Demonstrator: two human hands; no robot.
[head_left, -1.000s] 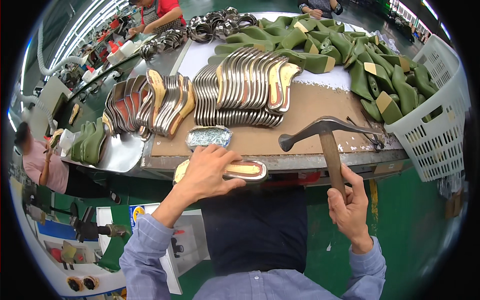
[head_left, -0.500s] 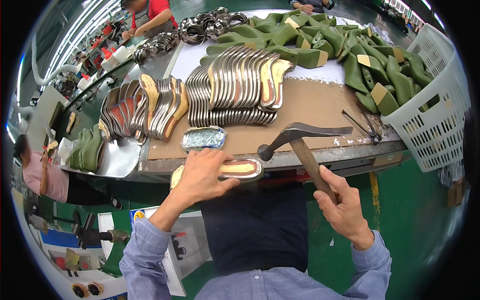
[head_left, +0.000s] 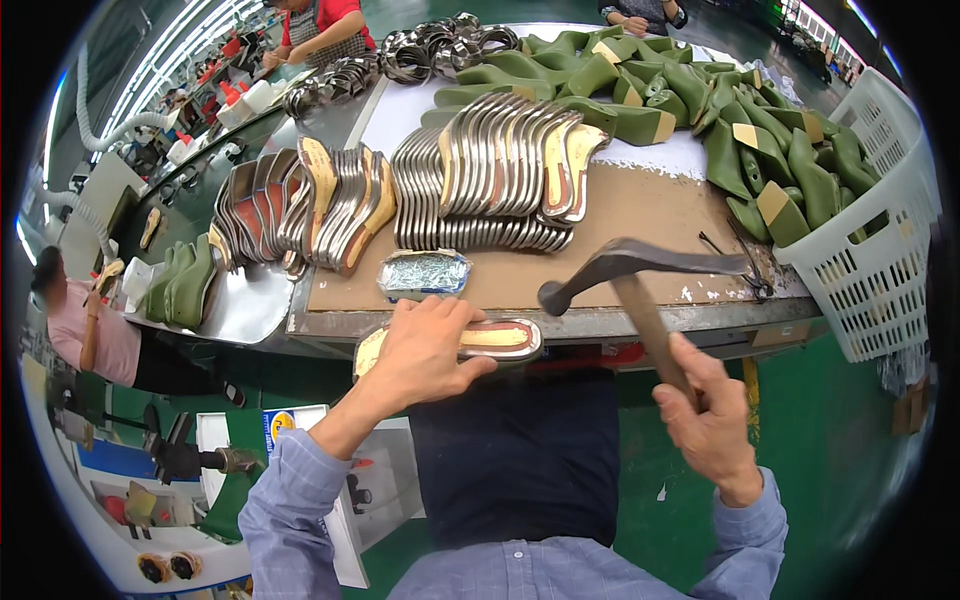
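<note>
My left hand (head_left: 425, 350) lies across a shoe last topped by a yellow and brown insole (head_left: 500, 338), at the bench's front edge. Its fingers grip the far side and the thumb the near side; whether something small is pinched under the fingertips cannot be made out. To the right, my right hand (head_left: 708, 415) is closed round the wooden handle of a hammer (head_left: 650, 262). The dark, curved hammer head is slightly blurred and hangs in the air, apart from the last. Just beyond my left hand sits a small tray of tiny metal nails (head_left: 425, 272).
Stacked insoles (head_left: 490, 165) stand behind the nails, with more insoles (head_left: 300, 210) to their left. Green shoe lasts (head_left: 690, 95) pile up at the back right beside a white plastic basket (head_left: 860, 285). Pincers (head_left: 738, 265) lie near the basket. Other people work at the far and left sides.
The whole view has shifted, so the bench sits slightly further right in the picture. The hammer has moved slightly right and its head has tilted a little. My left hand keeps its hold.
</note>
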